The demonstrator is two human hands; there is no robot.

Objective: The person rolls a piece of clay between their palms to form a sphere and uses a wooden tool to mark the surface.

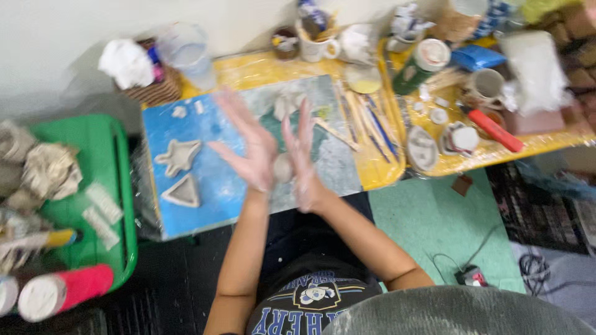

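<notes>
**Clay ball rolling between two palms**

The left hand (248, 152) and right hand (302, 158) stand flat and open, fingers spread, palms facing each other with a small lump of pale clay (284, 167) pressed between them, just above the near edge of the blue work board (217, 186). Both hands are dusted white and blurred. The lump looks rounded but unshaped, so I judge this piece is at an early stage. Two pieces already lie finished on the board to the left: a triangular dish (182, 192) and, just beyond it, a star-like form (178, 156). Further back, more clay bits (287, 102) rest on the board. Wooden modelling tools (366, 121) lie to the right on the yellow tray (385, 167), near cups and jars; nothing blocks the hands.
</notes>
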